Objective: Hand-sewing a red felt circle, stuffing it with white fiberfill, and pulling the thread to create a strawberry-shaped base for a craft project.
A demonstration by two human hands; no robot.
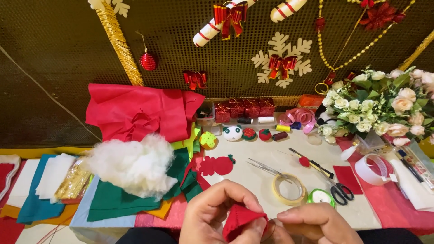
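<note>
Both hands' fingers (253, 216) pinch a red felt piece (239, 219) — clear box (205, 115), contents unclear.

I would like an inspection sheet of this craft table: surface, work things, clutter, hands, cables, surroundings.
Surface: pale table top, mostly covered at the left and right.
Work things: small red felt piece, pinched between both hands.
Clutter: white stuffing on a green felt sheet; red fabric; tape roll; scissors; tweezers; small felt toys.
Hands: left hand and right hand, both gripping the felt piece at the lower edge of the view.
Cables: nothing seen.
Surroundings: bouquet of artificial roses at the right; dark wall with snowflake ornament and red bauble.
</note>
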